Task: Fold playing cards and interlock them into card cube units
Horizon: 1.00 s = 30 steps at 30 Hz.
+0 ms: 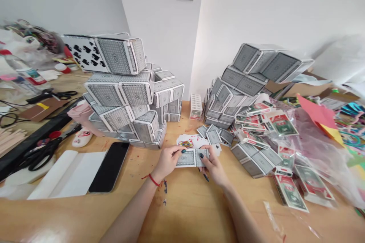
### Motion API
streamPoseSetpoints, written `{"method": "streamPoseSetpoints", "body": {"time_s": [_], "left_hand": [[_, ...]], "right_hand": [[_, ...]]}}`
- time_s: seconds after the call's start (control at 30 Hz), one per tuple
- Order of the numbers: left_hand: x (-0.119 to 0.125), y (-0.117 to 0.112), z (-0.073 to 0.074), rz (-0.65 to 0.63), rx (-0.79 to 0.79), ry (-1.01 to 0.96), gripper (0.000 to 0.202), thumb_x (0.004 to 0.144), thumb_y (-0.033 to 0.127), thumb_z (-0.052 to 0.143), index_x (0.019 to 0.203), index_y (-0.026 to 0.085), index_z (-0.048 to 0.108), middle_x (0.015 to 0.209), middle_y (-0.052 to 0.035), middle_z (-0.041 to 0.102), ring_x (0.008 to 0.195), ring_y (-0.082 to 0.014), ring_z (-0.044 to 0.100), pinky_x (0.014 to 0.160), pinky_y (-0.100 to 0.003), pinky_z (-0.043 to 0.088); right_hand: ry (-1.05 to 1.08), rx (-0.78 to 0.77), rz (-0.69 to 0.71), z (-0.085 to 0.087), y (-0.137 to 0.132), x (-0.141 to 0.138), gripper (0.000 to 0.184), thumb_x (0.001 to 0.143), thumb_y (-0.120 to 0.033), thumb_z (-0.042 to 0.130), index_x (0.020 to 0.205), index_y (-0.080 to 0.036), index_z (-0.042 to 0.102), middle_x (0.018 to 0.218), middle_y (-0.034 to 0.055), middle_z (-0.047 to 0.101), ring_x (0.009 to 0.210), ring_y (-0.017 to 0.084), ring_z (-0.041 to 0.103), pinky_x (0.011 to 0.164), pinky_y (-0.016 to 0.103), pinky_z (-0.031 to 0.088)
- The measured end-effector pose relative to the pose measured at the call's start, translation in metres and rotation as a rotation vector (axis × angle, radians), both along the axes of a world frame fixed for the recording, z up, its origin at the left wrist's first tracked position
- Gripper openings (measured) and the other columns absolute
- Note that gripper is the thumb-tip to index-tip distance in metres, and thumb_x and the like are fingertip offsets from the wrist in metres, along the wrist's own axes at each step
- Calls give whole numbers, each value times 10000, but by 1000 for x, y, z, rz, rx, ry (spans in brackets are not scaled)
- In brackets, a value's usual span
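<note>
My left hand and my right hand together pinch a small folded piece made of grey-backed playing cards, each gripping one end, just above the wooden table. Behind the piece lie loose face-up cards. A red thread circles my left wrist. To the left rises a tall stack of card-built boxes. A second leaning pile of them stands to the right.
A black phone lies on a white sheet at the left, with scissors beyond. Red-and-green card packs and plastic wrap crowd the right side. Coloured paper lies further right.
</note>
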State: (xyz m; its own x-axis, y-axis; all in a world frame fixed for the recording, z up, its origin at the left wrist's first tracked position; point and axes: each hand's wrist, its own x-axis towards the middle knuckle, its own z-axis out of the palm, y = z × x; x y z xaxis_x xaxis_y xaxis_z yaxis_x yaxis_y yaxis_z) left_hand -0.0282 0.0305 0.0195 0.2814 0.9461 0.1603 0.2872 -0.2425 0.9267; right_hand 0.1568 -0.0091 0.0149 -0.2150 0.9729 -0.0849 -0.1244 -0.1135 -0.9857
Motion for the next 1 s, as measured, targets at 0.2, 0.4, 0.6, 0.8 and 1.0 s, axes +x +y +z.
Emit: {"method": "streamPoseSetpoints", "body": {"time_s": [0.2, 0.4, 0.6, 0.8, 1.0], "left_hand": [[3, -1, 0, 33, 5, -18, 226, 767, 205, 469, 865, 175, 671, 826, -57, 681, 710, -154, 603, 623, -231, 466], [3, -2, 1, 45, 26, -5, 221, 758, 185, 470, 837, 182, 676, 817, -54, 687, 713, -158, 611, 638, -239, 473], [7, -4, -1, 69, 32, 10, 214, 748, 161, 471, 815, 176, 674, 809, -56, 686, 719, -163, 610, 667, -260, 475], [15, -12, -4, 59, -1, 2, 210, 772, 177, 445, 832, 178, 646, 804, -49, 672, 729, -154, 602, 684, -259, 470], [19, -12, -2, 48, 24, -40, 220, 799, 178, 417, 947, 185, 579, 921, -54, 633, 825, -150, 582, 733, -257, 449]], "right_hand": [[-10, -2, -27, -4, -2, -5, 297, 818, -491, 400, 943, -246, 289, 458, -111, 462, 264, 47, 307, 275, 133, 221], [-54, -29, -14, -5, -3, -6, 279, 823, -474, 389, 947, -244, 291, 461, -115, 434, 285, 42, 288, 290, 130, 202], [-58, -55, -30, -6, -5, -12, 280, 814, -473, 403, 954, -252, 301, 471, -113, 412, 322, 49, 306, 313, 123, 218], [-52, -81, 6, -11, -8, -21, 303, 813, -490, 385, 977, -254, 290, 488, -111, 423, 317, 52, 310, 308, 131, 221], [-27, -49, -26, -6, -8, -23, 296, 811, -481, 398, 971, -255, 293, 494, -106, 422, 333, 57, 336, 308, 128, 234]]}}
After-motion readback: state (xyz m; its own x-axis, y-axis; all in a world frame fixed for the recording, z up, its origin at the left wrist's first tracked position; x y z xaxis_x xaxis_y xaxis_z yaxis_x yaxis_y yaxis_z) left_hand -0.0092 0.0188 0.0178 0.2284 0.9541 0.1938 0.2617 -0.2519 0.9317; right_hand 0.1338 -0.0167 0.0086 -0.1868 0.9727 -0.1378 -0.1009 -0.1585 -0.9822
